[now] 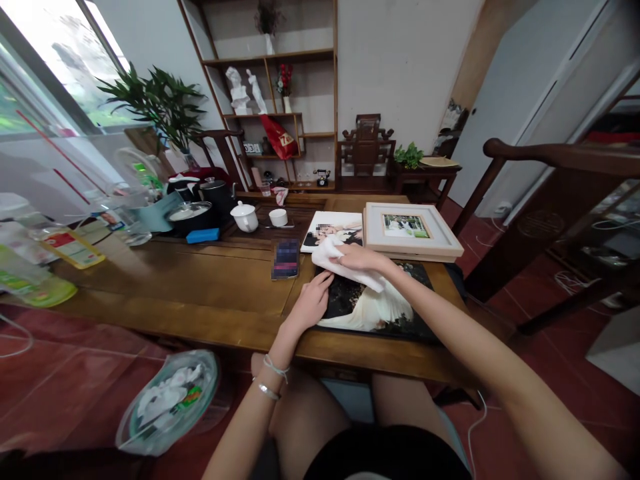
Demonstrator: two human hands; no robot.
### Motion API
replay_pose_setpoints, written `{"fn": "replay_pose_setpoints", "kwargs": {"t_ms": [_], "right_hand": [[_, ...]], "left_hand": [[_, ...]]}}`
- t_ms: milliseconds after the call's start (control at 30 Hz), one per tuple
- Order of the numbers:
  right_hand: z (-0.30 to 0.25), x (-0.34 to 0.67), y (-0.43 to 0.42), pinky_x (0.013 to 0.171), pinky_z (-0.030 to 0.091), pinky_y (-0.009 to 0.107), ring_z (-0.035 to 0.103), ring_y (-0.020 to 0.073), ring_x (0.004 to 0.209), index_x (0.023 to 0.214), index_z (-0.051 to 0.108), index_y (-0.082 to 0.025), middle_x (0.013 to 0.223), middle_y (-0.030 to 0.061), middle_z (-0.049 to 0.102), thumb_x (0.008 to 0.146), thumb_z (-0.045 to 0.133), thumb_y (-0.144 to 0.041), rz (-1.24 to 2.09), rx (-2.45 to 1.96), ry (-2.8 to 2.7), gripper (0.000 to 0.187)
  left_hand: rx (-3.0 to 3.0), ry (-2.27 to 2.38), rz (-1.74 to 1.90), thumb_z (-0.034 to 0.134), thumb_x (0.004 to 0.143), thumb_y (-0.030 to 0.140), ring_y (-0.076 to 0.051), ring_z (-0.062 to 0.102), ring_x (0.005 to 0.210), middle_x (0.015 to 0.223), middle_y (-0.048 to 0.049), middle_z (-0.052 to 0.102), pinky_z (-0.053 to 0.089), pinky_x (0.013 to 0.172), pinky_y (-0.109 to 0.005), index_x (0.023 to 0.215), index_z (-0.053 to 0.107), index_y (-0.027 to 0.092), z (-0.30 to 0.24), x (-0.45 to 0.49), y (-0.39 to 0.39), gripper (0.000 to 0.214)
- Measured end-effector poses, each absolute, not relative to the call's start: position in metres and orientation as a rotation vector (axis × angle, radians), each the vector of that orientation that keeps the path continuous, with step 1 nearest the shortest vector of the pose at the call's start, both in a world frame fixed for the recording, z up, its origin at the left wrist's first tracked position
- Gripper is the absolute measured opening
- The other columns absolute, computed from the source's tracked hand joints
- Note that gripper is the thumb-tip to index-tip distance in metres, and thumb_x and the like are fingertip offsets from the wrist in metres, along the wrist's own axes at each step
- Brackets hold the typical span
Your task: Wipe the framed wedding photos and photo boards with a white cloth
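A large dark photo print (370, 310) showing a white gown lies flat near the table's front edge. My right hand (357, 259) is closed on a folded white cloth (327, 252), which rests over the print's upper part and hides some of it. At the print's left edge lies my left hand (314, 300), palm down with fingers stretched out, holding nothing. Just beyond the cloth is a smaller white photo panel (345, 221), partly covered by it. To its right sits a pale framed picture (407, 227). A phone (285, 259) lies left of my hands.
The wooden table (200, 293) carries a white lidded cup (244, 217), a small white bowl (279, 217), a blue sponge (203, 235) and a black kettle (218, 193). Bottles (70, 247) stand at far left. A lined bin (170, 400) is on the floor, a wooden chair (540, 213) at right.
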State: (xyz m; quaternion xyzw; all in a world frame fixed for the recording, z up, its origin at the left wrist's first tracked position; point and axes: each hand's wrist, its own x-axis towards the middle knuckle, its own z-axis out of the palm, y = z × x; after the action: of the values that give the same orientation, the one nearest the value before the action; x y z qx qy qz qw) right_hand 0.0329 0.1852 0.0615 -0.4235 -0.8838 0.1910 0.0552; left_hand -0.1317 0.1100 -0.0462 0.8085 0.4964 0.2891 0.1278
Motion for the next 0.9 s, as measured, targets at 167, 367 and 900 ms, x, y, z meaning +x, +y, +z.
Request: {"fn": "replay_pose_setpoints", "kwargs": {"t_ms": [167, 367, 900], "right_hand": [[0.054, 0.083, 0.161, 0.094, 0.038, 0.034, 0.055, 0.0273, 0.110, 0.119, 0.058, -0.015, 0.128, 0.0097, 0.059, 0.088, 0.037, -0.025, 0.521, -1.259, -2.654, 0.038], [0.033, 0.162, 0.119, 0.087, 0.039, 0.038, 0.056, 0.0289, 0.098, 0.107, 0.060, -0.013, 0.106, 0.0139, 0.065, 0.081, 0.036, -0.016, 0.269, -1.522, -2.566, 0.035], [0.022, 0.075, 0.070, 0.111, 0.017, 0.056, 0.023, 0.0303, 0.140, 0.123, 0.056, -0.015, 0.138, 0.0155, 0.049, 0.078, 0.043, -0.011, 0.242, -1.445, -2.553, 0.047]], "left_hand": [[2.325, 1.420, 0.835, 0.033, 0.088, 0.009, -0.021, 0.034, 0.136, 0.146, -0.0088, 0.039, 0.029, 0.112, -0.045, 0.135, 0.046, 0.017, -0.043, -0.131, 0.108, 0.049], [2.326, 1.389, 0.872, 0.033, 0.089, 0.010, -0.019, 0.034, 0.136, 0.146, -0.0070, 0.040, 0.029, 0.112, -0.044, 0.135, 0.046, 0.020, -0.045, -0.133, 0.109, 0.049], [2.312, 1.417, 0.863, 0.033, 0.088, 0.010, -0.020, 0.037, 0.135, 0.144, -0.0078, 0.042, 0.030, 0.112, -0.045, 0.134, 0.047, 0.019, -0.044, -0.133, 0.112, 0.049]]}}
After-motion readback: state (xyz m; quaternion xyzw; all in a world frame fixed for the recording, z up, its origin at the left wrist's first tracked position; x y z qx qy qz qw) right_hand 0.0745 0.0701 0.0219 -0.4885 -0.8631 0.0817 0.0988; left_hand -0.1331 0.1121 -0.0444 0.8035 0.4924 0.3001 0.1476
